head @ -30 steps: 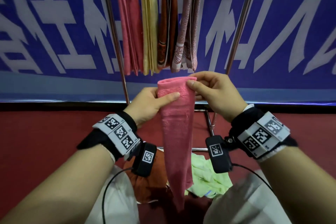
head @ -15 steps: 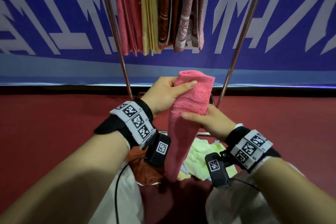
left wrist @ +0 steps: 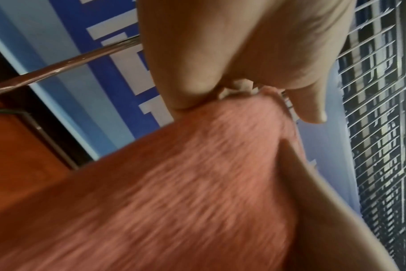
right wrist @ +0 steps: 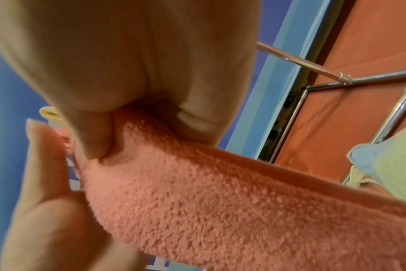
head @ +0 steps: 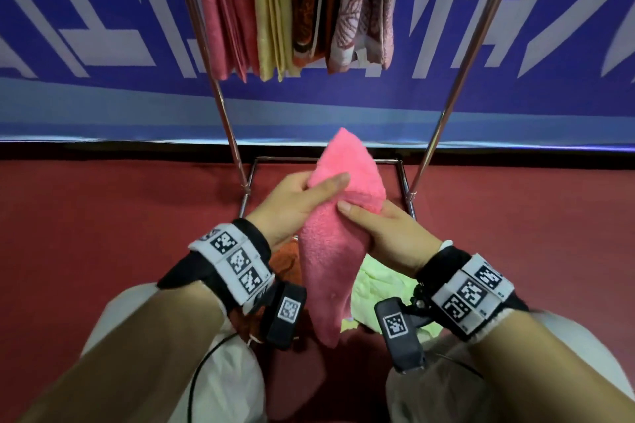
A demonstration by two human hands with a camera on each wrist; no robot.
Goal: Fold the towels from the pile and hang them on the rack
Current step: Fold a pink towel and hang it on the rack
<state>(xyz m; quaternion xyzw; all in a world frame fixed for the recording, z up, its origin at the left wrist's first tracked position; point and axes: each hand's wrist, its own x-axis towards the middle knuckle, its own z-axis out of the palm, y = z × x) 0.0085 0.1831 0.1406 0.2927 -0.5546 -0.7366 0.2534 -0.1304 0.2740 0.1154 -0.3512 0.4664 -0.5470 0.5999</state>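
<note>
Two-handed: pinched pink towel [head: 330,261] with left grip [head: 292,209], right grip [head: 391,237] just below; mid-fold. Next: needed hanging tail folded up.

Blue banner [head: 343,103] above red floor [head: 103,216]; wire grid [left wrist: 378,128].

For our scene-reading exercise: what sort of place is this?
Probably a staged indoor recording space, not a home: a printed blue banner as backdrop, red carpet, and a metal towel rack.
</note>
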